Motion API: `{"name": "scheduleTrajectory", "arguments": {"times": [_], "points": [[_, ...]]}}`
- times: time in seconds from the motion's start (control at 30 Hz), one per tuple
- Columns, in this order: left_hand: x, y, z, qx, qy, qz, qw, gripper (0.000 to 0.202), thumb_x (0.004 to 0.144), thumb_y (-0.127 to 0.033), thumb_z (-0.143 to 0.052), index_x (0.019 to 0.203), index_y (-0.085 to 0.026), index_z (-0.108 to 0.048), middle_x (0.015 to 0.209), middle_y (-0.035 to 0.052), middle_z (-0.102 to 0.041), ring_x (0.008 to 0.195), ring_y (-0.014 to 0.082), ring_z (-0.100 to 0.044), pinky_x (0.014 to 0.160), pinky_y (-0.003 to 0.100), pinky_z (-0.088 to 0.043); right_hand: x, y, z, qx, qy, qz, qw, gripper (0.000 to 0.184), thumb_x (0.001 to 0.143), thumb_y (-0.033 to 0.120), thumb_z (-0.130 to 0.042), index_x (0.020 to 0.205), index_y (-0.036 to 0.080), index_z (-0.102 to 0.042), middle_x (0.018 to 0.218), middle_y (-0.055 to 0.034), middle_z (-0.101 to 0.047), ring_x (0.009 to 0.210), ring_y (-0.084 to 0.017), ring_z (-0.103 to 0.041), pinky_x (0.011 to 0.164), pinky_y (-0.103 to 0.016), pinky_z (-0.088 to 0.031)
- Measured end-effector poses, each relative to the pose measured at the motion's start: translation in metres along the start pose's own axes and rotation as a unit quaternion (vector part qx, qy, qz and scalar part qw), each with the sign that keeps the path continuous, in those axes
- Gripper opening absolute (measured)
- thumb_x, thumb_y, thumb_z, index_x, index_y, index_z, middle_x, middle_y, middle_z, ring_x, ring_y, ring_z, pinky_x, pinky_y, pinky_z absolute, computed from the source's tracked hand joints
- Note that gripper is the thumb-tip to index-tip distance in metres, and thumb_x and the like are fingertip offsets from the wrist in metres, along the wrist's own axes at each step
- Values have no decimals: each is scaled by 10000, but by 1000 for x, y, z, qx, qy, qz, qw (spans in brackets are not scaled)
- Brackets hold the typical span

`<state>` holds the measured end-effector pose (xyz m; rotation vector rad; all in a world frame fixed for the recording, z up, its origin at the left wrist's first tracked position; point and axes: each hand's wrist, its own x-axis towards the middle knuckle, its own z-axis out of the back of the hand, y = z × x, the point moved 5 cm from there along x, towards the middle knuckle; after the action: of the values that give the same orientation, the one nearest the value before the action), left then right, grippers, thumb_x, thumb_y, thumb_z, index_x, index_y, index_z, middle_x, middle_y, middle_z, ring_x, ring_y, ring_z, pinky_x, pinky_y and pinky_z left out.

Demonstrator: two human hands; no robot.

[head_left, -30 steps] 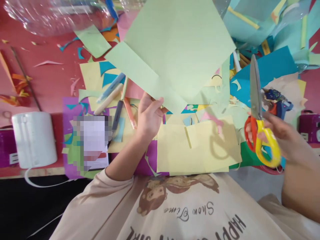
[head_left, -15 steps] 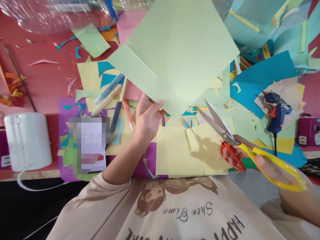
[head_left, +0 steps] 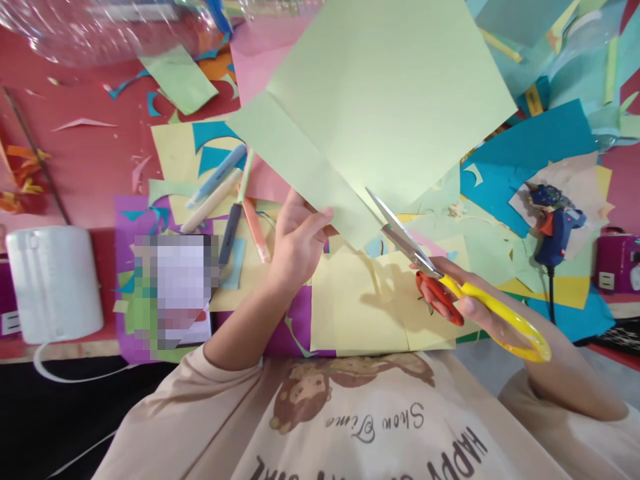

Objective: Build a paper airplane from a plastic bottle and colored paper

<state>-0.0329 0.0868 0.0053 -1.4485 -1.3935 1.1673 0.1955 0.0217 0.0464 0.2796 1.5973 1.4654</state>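
Observation:
A large sheet of pale green paper (head_left: 390, 87) is held up over the table, a slit running between its main part and a strip on its left side. My left hand (head_left: 303, 240) pinches that strip near its lower edge, thumb on top. In my right hand (head_left: 465, 300) are scissors (head_left: 407, 243) with one yellow and one red handle, fingers through the loops. Their blades are parted and lie at the lower end of the slit, one blade over the paper. Pale yellow paper (head_left: 360, 307) lies beneath both hands.
Several markers (head_left: 217, 177) lie left of my left hand, near a blurred phone (head_left: 185, 287). A blue glue gun (head_left: 553, 227) rests on the right, on paper scraps. At far left stands a white box-shaped device (head_left: 55, 283). Clear plastic (head_left: 125, 30) sits at the back left.
My right hand has brought the scissors left and up to the green paper. The sheet has shifted right and tilted, showing more of the slit. My left hand keeps its pinch.

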Motion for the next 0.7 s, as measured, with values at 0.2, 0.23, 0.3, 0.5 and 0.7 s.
{"name": "scheduleTrajectory", "arguments": {"times": [0.2, 0.23, 0.3, 0.5, 0.7], "points": [[1, 2, 0, -15, 0, 2, 1000, 297, 777, -282, -615, 1068, -248, -569, 956, 52, -672, 1072, 238, -641, 794, 322, -586, 4, -4, -2, 119, 50, -43, 991, 642, 784, 746, -519, 1180, 243, -474, 802, 10, -445, 589, -91, -361, 500, -231, -329], [1, 2, 0, -11, 4, 0, 1000, 290, 784, -288, -609, 1068, -248, -567, 951, 52, -670, 1077, 239, -640, 797, 327, -586, 4, -3, -2, 118, 56, -44, 991, 641, 788, 743, -516, 1184, 241, -470, 807, 8, -442, 594, -92, -362, 498, -229, -328], [0, 3, -1, 0, 9, 1, 1000, 273, 800, -307, -598, 1064, -248, -561, 937, 52, -665, 1079, 243, -639, 799, 336, -588, 4, -2, -2, 115, 65, -47, 990, 635, 797, 739, -507, 1187, 240, -461, 809, 9, -433, 605, -94, -366, 499, -227, -330], [-1, 1, -2, -14, 11, 2, 1000, 266, 794, -279, -607, 1052, -246, -548, 928, 47, -661, 1079, 244, -643, 805, 343, -595, 7, -2, -3, 108, 72, -34, 991, 620, 802, 741, -496, 1175, 246, -464, 794, 17, -426, 605, -96, -359, 502, -230, -329], [0, 2, -1, -11, 17, -12, 1000, 297, 792, -318, -638, 1068, -246, -557, 939, 43, -672, 1073, 253, -650, 792, 350, -604, 7, -8, -2, 111, 72, -31, 991, 612, 803, 739, -497, 1174, 253, -470, 799, 12, -429, 598, -94, -366, 486, -227, -327]]}}
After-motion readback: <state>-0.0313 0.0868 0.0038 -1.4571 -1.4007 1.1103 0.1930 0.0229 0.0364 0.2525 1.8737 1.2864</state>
